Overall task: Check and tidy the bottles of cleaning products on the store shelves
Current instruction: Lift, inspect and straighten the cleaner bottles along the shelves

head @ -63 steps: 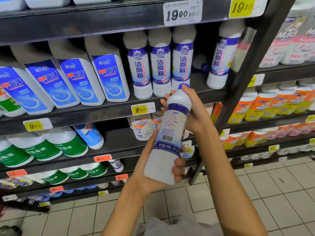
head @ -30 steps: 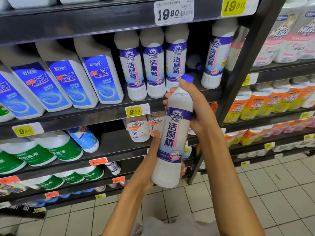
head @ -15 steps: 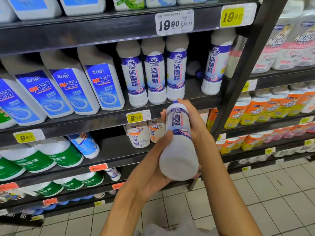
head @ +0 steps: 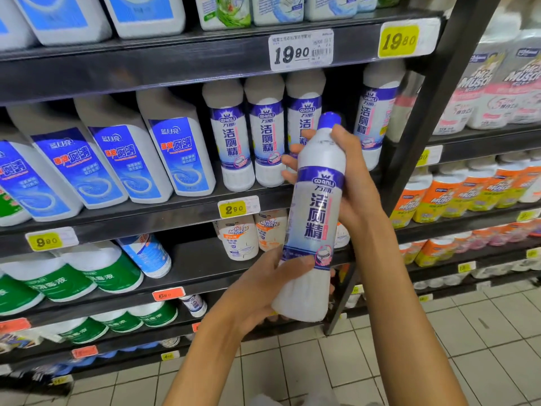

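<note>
I hold a white toilet-cleaner bottle (head: 314, 218) with a purple label and blue cap, nearly upright, label towards me, in front of the shelves. My left hand (head: 263, 291) grips its lower part from the left. My right hand (head: 349, 183) grips its upper part from behind and the right. On the shelf (head: 175, 210) behind it stand three matching bottles (head: 265, 133) side by side, and one more (head: 376, 115) further right with a gap between.
Large white bottles with blue labels (head: 117, 159) fill the shelf's left. Green-labelled bottles (head: 87, 276) and Mr Muscle bottles (head: 243, 235) sit lower. A black upright post (head: 433, 127) divides off a bay of orange bottles (head: 456, 197). Tiled floor (head: 409, 347) lies below.
The bottle was turned from its back label to its front, tipped with its base towards me, and now stands nearly upright again, raised closer to the shelf row. Both hands kept hold.
</note>
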The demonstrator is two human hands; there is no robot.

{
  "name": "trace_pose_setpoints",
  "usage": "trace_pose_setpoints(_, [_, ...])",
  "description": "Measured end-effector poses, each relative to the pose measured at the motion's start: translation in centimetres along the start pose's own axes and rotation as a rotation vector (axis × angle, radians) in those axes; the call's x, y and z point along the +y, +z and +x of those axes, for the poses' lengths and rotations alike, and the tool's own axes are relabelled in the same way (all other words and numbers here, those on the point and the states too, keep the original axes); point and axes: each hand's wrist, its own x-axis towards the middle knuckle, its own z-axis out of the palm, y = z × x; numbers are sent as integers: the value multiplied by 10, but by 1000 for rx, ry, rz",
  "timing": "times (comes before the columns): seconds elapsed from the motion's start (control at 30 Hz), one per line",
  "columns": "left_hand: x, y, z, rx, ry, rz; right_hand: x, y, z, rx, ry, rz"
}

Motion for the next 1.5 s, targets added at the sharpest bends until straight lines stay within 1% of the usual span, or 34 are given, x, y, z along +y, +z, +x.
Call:
trace_pose_setpoints(0.07, [1, -2, 0, 57, 61, 163, -5, 3, -2, -34, -47, -208])
trace_pose_setpoints(0.17, [0, -5, 3, 120, 139, 270, -10, 6, -8, -117, -127, -414])
trace_pose_setpoints(0.33, [-8, -12, 21, 197, 222, 310, -21, 19, -14, -389, -202, -485])
trace_pose_setpoints(0.4, [-6, -18, 26, 243, 256, 329, -26, 21, -16, -484, -238, -557])
trace_pose_setpoints(0.47, [0, -22, 29, 268, 312, 369, -30, 23, -19, -563, -299, -630])
trace_pose_setpoints(0.57, [6, -26, 30, 252, 363, 388, -31, 23, -19, -634, -359, -668])
trace_pose_setpoints(0.67, [5, -26, 31, 215, 355, 338, -29, 20, -17, -600, -362, -633])
trace_pose_setpoints(0.8, [-3, -26, 28, 137, 282, 179, -27, 13, -9, -473, -273, -419])
trace_pose_setpoints(0.9, [-9, -24, 29, 58, 251, 145, -19, 9, -1, -390, -188, -306])
trace_pose_setpoints(0.97, [-16, -20, 31, 38, 229, 109, -11, 6, 1, -306, -154, -259])
trace_pose_setpoints(1.03, [-21, -16, 32, 45, 233, 39, -6, 5, 2, -165, -196, -352])
trace_pose_setpoints(1.1, [-25, -11, 34, 116, 251, -11, -4, 6, 2, -24, -275, -505])
trace_pose_setpoints(1.2, [-18, 2, 39, 284, 263, 95, -2, 14, 2, 112, -364, -601])
trace_pose_setpoints(1.27, [-17, 10, 44, 348, 260, 85, -3, 18, 3, 123, -377, -605])
trace_pose_setpoints(1.33, [-17, 10, 48, 364, 235, -75, -9, 16, 5, 53, -310, -533])
trace_pose_setpoints(1.4, [-16, 2, 45, 279, 178, -238, -15, 11, 6, -22, -203, -388])
trace_pose_setpoints(1.47, [-14, -2, 43, 95, 108, -359, -16, 10, 6, -78, -48, -203])
trace_pose_setpoints(1.5, [-13, -1, 43, 36, 66, -403, -14, 11, 7, -100, 27, -117])
